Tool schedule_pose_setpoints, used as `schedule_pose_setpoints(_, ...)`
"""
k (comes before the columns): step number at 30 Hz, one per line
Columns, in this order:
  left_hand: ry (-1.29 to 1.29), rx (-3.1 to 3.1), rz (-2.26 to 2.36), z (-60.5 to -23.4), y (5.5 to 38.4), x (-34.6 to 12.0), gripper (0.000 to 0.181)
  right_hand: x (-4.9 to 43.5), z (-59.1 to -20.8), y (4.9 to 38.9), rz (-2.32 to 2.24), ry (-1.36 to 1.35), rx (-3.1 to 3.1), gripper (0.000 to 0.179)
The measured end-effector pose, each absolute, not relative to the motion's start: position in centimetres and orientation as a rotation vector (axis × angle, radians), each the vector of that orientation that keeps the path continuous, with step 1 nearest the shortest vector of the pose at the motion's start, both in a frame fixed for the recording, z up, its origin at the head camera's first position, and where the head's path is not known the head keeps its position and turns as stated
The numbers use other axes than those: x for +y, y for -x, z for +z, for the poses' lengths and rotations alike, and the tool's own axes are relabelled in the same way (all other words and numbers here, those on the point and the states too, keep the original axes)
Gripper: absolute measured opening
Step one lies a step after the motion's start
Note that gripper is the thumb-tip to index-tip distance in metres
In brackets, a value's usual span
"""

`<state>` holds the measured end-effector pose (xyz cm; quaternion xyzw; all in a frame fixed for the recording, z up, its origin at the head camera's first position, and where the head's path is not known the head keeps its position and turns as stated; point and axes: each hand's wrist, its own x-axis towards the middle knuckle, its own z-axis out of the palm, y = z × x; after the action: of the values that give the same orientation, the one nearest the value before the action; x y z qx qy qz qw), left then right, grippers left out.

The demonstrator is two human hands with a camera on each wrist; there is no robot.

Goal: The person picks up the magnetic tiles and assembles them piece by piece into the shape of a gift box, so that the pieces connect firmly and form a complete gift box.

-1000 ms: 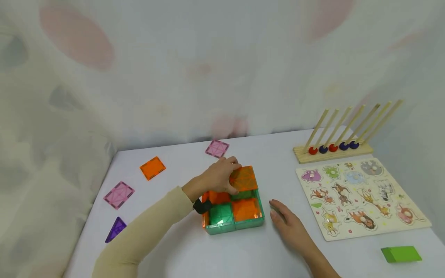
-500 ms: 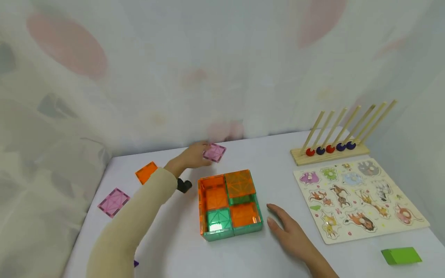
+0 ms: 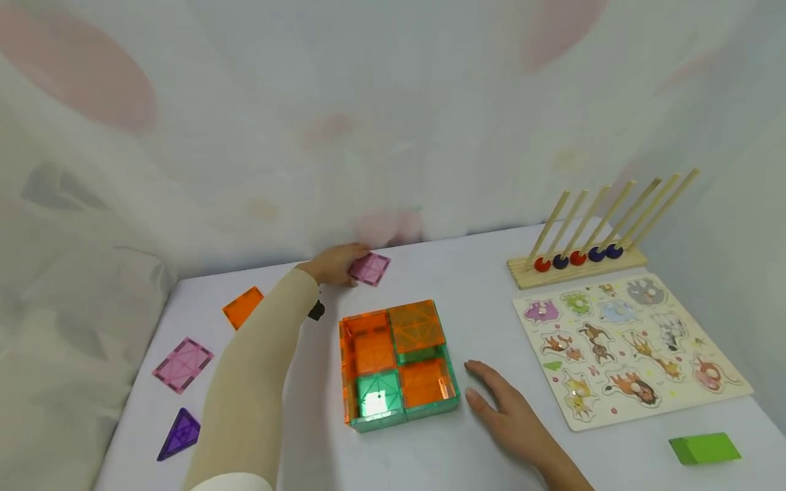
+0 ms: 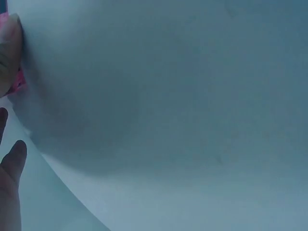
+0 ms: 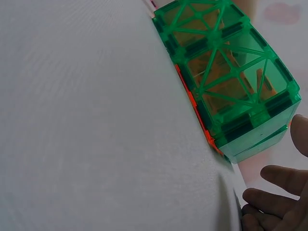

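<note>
At the back of the table, my left hand (image 3: 331, 264) holds a pink square magnetic tile (image 3: 371, 269) by its left side. The left wrist view catches the thumb (image 4: 9, 53) over a bit of pink tile at its edge. A low box of orange and green magnetic tiles (image 3: 402, 412) stands in the middle, with an orange square tile (image 3: 417, 327) over its back right quarter. My right hand (image 3: 512, 416) rests on the table just right of the box, fingers relaxed, holding nothing. In the right wrist view the box's green wall (image 5: 236, 72) is near those fingers.
On the left lie an orange square tile (image 3: 242, 307), a pink square tile (image 3: 183, 365) and a purple triangular tile (image 3: 180, 435). To the right are a wooden peg rack (image 3: 577, 273) with beads, an animal puzzle board (image 3: 632, 351) and a green block (image 3: 705, 449).
My left hand has left the orange tile on the box and moved back and left to the pink tile, which is now slightly turned. The right hand stays beside the box.
</note>
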<state>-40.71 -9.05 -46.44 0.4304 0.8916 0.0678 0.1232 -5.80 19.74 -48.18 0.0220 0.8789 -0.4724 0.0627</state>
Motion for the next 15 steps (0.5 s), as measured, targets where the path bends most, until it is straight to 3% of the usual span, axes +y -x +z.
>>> schedule_pose_setpoints(5, -1.27, 2.622, 0.238, -46.2, 40.4, -9.0, 0.066, 19.7, -48.2, 5.9, -1.391, -0.049, 2.691, 0.05)
schedule_pose_setpoints(15, -1.09, 2.681, 0.358, -46.6, 39.5, -10.7, 0.068, 19.6, -48.2, 5.8, -1.387, 0.004, 2.739, 0.048)
